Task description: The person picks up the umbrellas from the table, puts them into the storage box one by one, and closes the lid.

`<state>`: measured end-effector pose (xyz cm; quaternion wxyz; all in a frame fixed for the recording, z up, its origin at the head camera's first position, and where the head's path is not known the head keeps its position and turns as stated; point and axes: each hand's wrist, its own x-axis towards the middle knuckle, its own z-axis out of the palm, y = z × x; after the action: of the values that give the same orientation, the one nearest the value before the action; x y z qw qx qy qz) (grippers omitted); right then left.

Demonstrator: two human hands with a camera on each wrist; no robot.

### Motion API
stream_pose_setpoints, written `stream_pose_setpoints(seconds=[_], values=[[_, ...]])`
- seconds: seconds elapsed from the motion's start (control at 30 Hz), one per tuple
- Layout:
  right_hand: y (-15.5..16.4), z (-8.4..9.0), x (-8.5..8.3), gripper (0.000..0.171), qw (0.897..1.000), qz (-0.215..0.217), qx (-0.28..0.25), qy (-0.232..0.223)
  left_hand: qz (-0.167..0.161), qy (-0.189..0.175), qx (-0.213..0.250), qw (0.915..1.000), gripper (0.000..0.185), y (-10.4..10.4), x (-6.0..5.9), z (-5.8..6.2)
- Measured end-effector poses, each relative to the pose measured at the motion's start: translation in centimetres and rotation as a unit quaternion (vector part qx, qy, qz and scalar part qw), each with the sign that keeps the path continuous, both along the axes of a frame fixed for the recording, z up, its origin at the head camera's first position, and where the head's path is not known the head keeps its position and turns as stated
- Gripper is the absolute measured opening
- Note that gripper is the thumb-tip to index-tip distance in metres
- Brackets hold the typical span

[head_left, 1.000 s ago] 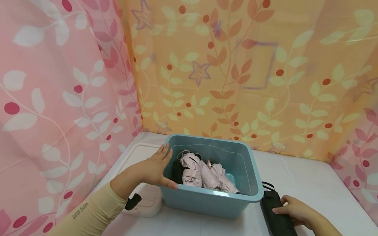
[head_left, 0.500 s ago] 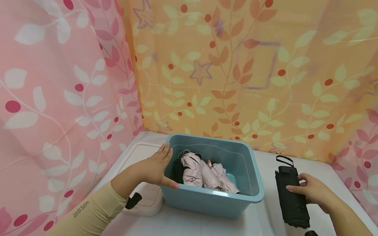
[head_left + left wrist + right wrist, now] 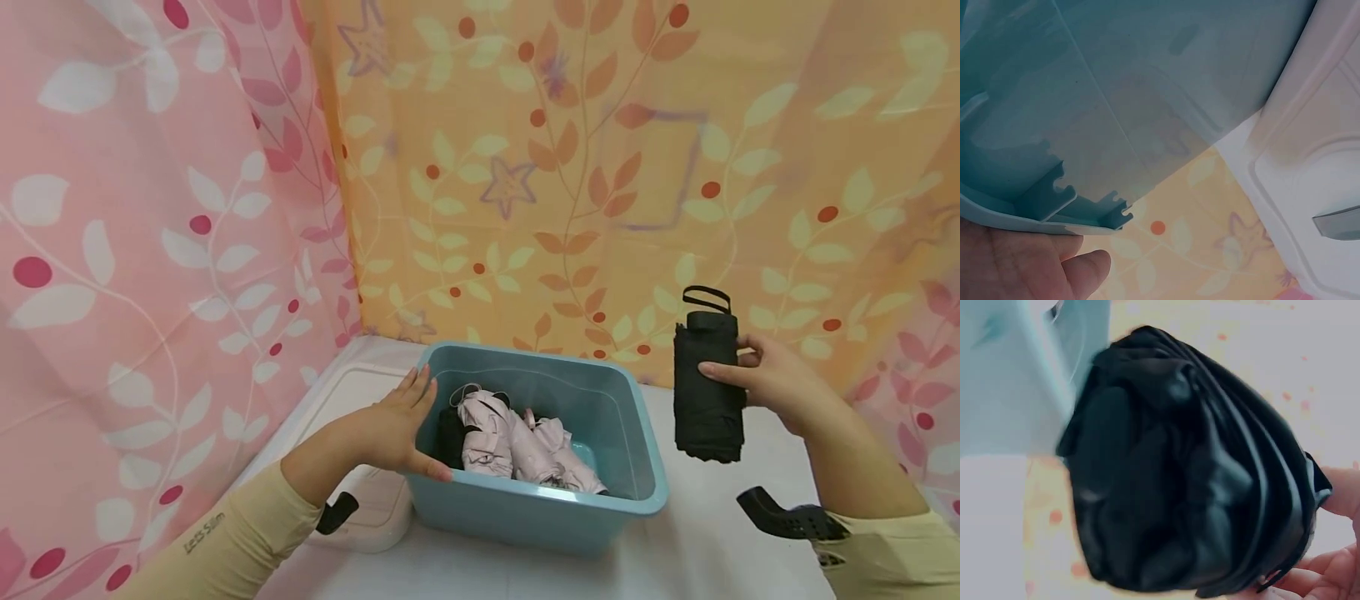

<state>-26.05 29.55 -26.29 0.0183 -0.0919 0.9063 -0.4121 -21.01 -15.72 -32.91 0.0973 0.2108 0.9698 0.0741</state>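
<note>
A folded black umbrella with a wrist loop at its top is held upright above the table, right of the bin. My right hand grips it from the right side, thumb across its front. In the right wrist view the bunched end of the umbrella fills the middle. My left hand rests with spread fingers on the left rim of the blue plastic bin. The left wrist view shows the bin's outer wall and fingers under its rim. Inside the bin lie several folded pale pink umbrellas and a dark one.
A white lid lies on the table left of the bin, partly under my left arm. The white table runs back to an orange patterned curtain, with a pink curtain on the left.
My right hand has raised the black umbrella from the table's right front, up and away from me, and turned it upright. The left hand and the bin stay in place.
</note>
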Motion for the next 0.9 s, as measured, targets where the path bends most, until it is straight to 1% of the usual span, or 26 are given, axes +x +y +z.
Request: stream_pose_setpoints(seconds=[0.1,0.23,0.37,0.47,0.7,0.9], values=[[-2.5,1.0,-0.6,0.073,1.0,0.0,-0.02,0.003,-0.001,0.001,0.002,1.0,0.126,0.0,0.0,0.0],[-6.1,1.5,-1.7,0.075,0.999,0.013,-0.042,-0.015,-0.002,0.003,0.006,1.0,0.125,-0.2,-0.1,0.0],[-10.0,1.4,-2.9,0.066,0.996,0.034,-0.069,-0.042,-0.004,0.004,0.016,0.9999,0.125,-0.4,-0.2,0.0],[-12.7,1.1,-3.6,0.059,0.994,0.044,-0.078,-0.063,-0.007,0.004,0.025,0.9997,0.125,-0.5,-0.2,0.0],[-18.0,0.5,-4.3,0.055,0.991,0.06,-0.074,-0.091,-0.01,0.006,0.031,0.9995,0.125,-0.5,-0.2,0.1],[-21.8,0.2,-4.3,0.051,0.993,0.062,-0.041,-0.094,-0.004,0.008,0.026,0.9996,0.127,-0.8,-0.2,0.0]])
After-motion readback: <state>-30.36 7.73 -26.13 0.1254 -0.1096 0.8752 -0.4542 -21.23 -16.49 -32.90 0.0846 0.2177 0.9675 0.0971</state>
